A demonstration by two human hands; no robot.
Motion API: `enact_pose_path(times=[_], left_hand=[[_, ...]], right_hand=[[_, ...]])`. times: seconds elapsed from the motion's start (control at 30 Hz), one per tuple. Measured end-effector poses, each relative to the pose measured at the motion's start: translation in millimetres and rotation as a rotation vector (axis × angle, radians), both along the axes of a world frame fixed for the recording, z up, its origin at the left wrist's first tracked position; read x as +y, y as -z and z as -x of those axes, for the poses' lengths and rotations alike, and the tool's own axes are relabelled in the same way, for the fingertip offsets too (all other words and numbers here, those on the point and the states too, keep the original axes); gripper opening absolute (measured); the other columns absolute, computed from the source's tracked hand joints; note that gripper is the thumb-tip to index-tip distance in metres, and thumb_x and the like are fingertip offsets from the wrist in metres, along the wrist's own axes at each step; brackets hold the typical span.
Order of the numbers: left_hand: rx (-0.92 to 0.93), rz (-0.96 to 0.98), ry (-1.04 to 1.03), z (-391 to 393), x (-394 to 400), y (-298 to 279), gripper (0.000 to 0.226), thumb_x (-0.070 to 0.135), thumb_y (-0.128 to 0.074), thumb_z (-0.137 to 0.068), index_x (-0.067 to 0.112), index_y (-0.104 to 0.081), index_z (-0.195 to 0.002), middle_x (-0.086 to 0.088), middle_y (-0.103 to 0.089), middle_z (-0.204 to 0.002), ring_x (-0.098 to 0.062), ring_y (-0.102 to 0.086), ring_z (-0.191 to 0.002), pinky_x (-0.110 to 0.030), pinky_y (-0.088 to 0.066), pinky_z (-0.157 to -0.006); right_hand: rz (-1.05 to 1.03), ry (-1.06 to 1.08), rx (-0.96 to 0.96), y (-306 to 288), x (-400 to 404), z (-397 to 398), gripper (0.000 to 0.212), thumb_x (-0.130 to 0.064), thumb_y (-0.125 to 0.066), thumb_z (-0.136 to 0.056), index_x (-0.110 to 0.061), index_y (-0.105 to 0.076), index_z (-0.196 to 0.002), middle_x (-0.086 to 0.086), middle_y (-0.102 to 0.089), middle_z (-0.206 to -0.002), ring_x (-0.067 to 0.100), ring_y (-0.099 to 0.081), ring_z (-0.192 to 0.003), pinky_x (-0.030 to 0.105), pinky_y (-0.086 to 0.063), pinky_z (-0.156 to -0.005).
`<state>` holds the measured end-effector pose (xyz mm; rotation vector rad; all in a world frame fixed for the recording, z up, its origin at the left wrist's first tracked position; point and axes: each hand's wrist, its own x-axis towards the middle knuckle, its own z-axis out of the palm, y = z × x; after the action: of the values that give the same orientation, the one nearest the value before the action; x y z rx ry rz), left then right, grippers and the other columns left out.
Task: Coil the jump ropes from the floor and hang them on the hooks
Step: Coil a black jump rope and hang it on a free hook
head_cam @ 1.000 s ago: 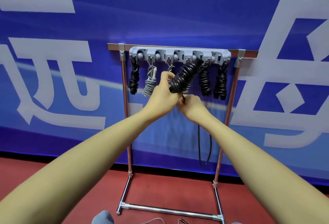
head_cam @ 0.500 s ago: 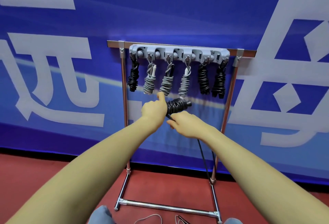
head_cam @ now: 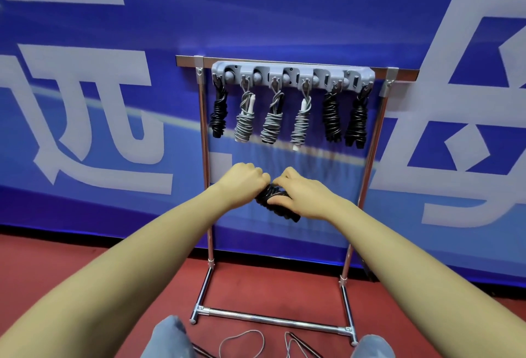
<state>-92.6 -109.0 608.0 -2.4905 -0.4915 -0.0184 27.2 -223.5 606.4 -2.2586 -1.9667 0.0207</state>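
Head view: black rope bundle (head_cam: 277, 203) lower than before, seemingly in both hands' grip.

Black coiled rope (head_cam: 277, 203) held tilted below rack w/ hooks (head_cam: 293, 76). Six coiled ropes hung there: three black, three grey (head_cam: 271, 124). Loose grey rope (head_cam: 242, 342) seen on floor.

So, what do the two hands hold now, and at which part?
Both grip one coiled black jump rope. The right hand wraps around the bundle's middle; the left hand holds its upper end. Its lower end pokes out free.
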Motion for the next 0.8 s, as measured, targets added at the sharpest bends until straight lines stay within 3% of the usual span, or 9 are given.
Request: enact_pose_path(times=[0.07, 0.13, 0.23, 0.3, 0.37, 0.43, 0.53, 0.63, 0.8], left_hand=[[-0.082, -0.094, 0.204, 4.6, 2.5, -2.6, 0.018, 0.0, -0.065, -0.072, 0.005, -0.059, -0.088, -0.011, -0.061, -0.081, -0.028, -0.058, -0.074, -0.029, -0.029, -0.054], [-0.176, -0.201, 0.333, 8.3, 4.8, -0.9, 0.032, 0.0, -0.08, -0.039, 0.011, -0.057, -0.059, -0.003, -0.05, -0.053, -0.022, -0.049, -0.046, -0.023, -0.023, -0.045], [-0.358, -0.192, 0.285, 8.3, 10.6, 5.9, 0.039, 0.003, -0.084, -0.035, 0.014, -0.061, -0.064, -0.002, -0.05, -0.061, -0.022, -0.046, -0.047, -0.024, -0.023, -0.046], [-0.606, 0.025, 0.09, 5.7, 3.2, 4.1, 0.056, 0.003, -0.082, -0.054, 0.013, -0.062, -0.105, -0.007, -0.055, -0.088, -0.027, -0.052, -0.061, -0.028, -0.028, -0.047], [-0.83, 0.406, -0.108, 3.4, -6.9, 5.2, 0.059, 0.007, -0.065, -0.082, 0.012, -0.039, -0.134, -0.009, -0.048, -0.113, -0.031, -0.055, -0.081, -0.034, -0.036, -0.055], [-0.902, 0.833, -0.173, 2.6, -17.4, 11.3, 0.052, 0.014, -0.054, -0.089, 0.011, -0.033, -0.137, -0.007, -0.049, -0.119, -0.027, -0.056, -0.091, -0.033, -0.041, -0.066], [-0.778, 1.187, -0.131, 3.1, -36.3, 26.3, 0.052, 0.019, -0.055, -0.087, 0.018, -0.033, -0.134, 0.002, -0.06, -0.104, -0.015, -0.064, -0.08, -0.022, -0.049, -0.063], [-0.745, 1.349, -0.113, -1.6, -46.7, 40.7, 0.061, 0.014, -0.058, -0.082, 0.02, -0.024, -0.131, -0.003, -0.065, -0.093, -0.018, -0.067, -0.077, -0.031, -0.056, -0.07], [-0.679, 1.306, -0.163, -7.9, -46.6, 68.4, 0.057, 0.0, -0.056, -0.083, 0.015, -0.022, -0.126, -0.004, -0.056, -0.086, -0.022, -0.057, -0.072, -0.032, -0.047, -0.062]], right_hand=[[-0.012, -0.02, 0.064, 4.0, -0.6, 3.6, 0.034, -0.048, -0.046, -0.096, -0.018, -0.056, -0.109, 0.001, -0.049, -0.107, 0.022, -0.058, -0.09, 0.037, -0.048, -0.076], [-0.054, -0.017, 0.11, 7.4, -0.4, 5.1, 0.034, -0.048, -0.048, -0.095, -0.016, -0.059, -0.103, 0.001, -0.051, -0.101, 0.02, -0.055, -0.09, 0.037, -0.046, -0.075], [-0.195, 0.019, 0.285, 15.6, 0.7, 2.5, 0.031, -0.046, -0.055, -0.092, -0.017, -0.063, -0.088, 0.0, -0.051, -0.088, 0.019, -0.052, -0.082, 0.042, -0.047, -0.075], [-0.313, 0.074, 0.433, 21.1, 0.3, 2.0, 0.023, -0.043, -0.058, -0.09, -0.022, -0.068, -0.084, -0.001, -0.049, -0.08, 0.018, -0.053, -0.077, 0.042, -0.047, -0.076], [-0.423, 0.159, 0.554, 23.5, -1.3, 4.4, 0.025, -0.038, -0.059, -0.091, -0.017, -0.071, -0.084, 0.003, -0.05, -0.076, 0.018, -0.052, -0.073, 0.03, -0.045, -0.07], [-0.509, 0.208, 0.668, 22.2, -3.8, 6.7, 0.034, -0.034, -0.059, -0.093, -0.005, -0.07, -0.081, 0.01, -0.049, -0.066, 0.018, -0.045, -0.063, 0.02, -0.034, -0.053], [-0.499, 0.249, 0.721, 23.9, -5.3, 4.5, 0.037, -0.032, -0.058, -0.094, -0.007, -0.066, -0.068, -0.001, -0.041, -0.05, 0.012, -0.031, -0.047, 0.02, -0.026, -0.042], [-0.44, 0.293, 0.723, 34.7, -5.7, 1.8, 0.05, -0.033, -0.057, -0.094, -0.01, -0.042, -0.053, -0.004, -0.026, -0.045, 0.011, -0.021, -0.042, 0.023, -0.019, -0.039], [-0.206, 0.18, 0.588, 58.0, -15.6, -3.8, 0.042, -0.025, -0.044, -0.1, -0.01, -0.036, -0.062, 0.003, -0.031, -0.061, 0.015, -0.028, -0.054, 0.026, -0.023, -0.05]])
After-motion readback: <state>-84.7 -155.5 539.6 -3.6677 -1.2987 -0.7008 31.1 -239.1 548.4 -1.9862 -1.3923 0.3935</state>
